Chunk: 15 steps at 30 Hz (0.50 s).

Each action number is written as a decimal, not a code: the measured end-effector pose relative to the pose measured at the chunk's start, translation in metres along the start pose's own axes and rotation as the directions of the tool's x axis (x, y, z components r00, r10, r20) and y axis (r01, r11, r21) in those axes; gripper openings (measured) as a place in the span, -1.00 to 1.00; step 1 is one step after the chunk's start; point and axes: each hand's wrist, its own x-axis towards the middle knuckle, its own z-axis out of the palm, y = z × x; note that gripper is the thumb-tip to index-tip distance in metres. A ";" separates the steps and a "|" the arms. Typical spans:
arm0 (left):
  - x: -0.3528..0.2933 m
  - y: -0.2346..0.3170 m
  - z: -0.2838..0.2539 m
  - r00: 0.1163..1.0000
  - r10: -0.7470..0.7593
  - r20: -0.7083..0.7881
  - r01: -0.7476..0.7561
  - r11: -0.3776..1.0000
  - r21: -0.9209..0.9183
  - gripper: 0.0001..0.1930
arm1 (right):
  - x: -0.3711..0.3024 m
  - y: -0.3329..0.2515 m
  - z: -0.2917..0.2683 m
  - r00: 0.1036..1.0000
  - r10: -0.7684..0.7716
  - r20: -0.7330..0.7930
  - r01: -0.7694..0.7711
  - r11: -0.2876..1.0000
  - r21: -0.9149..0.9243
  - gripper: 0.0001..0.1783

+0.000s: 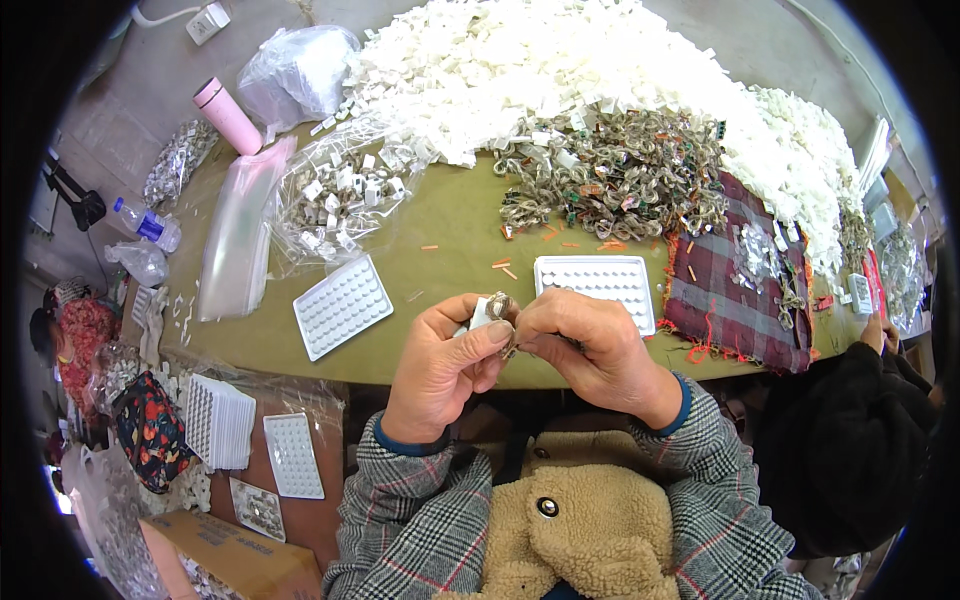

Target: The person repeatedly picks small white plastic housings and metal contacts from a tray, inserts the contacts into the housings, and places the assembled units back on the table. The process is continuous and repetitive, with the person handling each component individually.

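At the left end of the olive table (pixel 450 250), a smooth, cylindrical pink flask (pixel 228 118) with a dark cap is leaning beside a puffed, translucent plastic bag (pixel 300 72). Nearer the front edge, flat, glossy plastic sleeves (pixel 235 245) are lying in an overlapping pile. To their right, a crinkled clear bag (pixel 335 205) is containing loose, angular white parts. Below it, a rigid white tray (pixel 343 307) is resting at a slant and displaying rows of small rounded bumps.

Just past the front edge, the left hand (pixel 440 365) is holding a white block (pixel 482 314) and a coiled cord (pixel 499 304), its fingers bent and closed around both. The block is showing a smooth, plain face; the cord is forming a tight, brownish loop against it. From the right, the right hand (pixel 595 345) is pinching the loop's lower edge, thumb and forefinger drawn together.

Behind the hands, a large heap of white pieces (pixel 530 60) is bordering a tangled brown cord pile (pixel 620 175). A second bumped tray (pixel 592 270) is lying partly behind the right hand. Farther right, a checked woven cloth (pixel 725 290) is showing frayed orange edges.
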 end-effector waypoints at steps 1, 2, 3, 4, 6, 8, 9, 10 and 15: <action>0.000 -0.001 0.001 1.000 0.019 -0.009 -0.019 1.000 -0.005 -0.75 | -0.001 0.000 -0.001 1.000 -0.007 -0.004 0.007 1.000 0.004 -0.84; 0.000 -0.002 0.002 0.999 0.040 -0.019 -0.040 0.999 -0.014 -0.78 | -0.002 -0.001 -0.002 1.000 -0.014 -0.009 0.014 1.000 0.008 -0.84; 0.000 -0.004 0.003 0.998 0.065 -0.023 -0.066 0.997 -0.029 -0.80 | -0.003 -0.001 -0.003 1.000 -0.020 -0.013 0.020 1.000 0.011 -0.84; 0.000 -0.005 0.004 0.995 0.086 -0.056 -0.088 0.996 -0.030 -0.81 | -0.005 -0.003 -0.004 0.999 0.018 -0.030 -0.018 0.999 -0.028 -0.84; 0.000 -0.007 0.005 0.984 0.142 -0.108 -0.147 0.988 -0.042 -0.83 | -0.008 -0.007 -0.007 0.994 0.090 -0.069 -0.097 0.990 -0.104 -0.85; -0.001 -0.008 0.007 0.977 0.174 -0.126 -0.176 0.984 -0.003 -0.82 | -0.010 -0.009 -0.008 0.991 0.122 -0.054 -0.125 0.990 -0.060 -0.85; -0.001 -0.008 0.007 0.972 0.198 -0.125 -0.198 0.980 0.013 -0.82 | -0.010 -0.009 -0.009 0.989 0.140 -0.045 -0.141 0.989 -0.037 -0.84; -0.001 -0.008 0.008 0.972 0.191 -0.136 -0.189 0.982 0.023 -0.82 | -0.010 -0.009 -0.010 0.990 0.136 -0.036 -0.138 0.989 -0.046 -0.84; -0.001 -0.008 0.010 0.976 0.196 -0.092 -0.191 0.980 0.060 -0.82 | -0.010 -0.007 -0.012 0.987 0.161 -0.012 -0.161 0.987 0.009 -0.87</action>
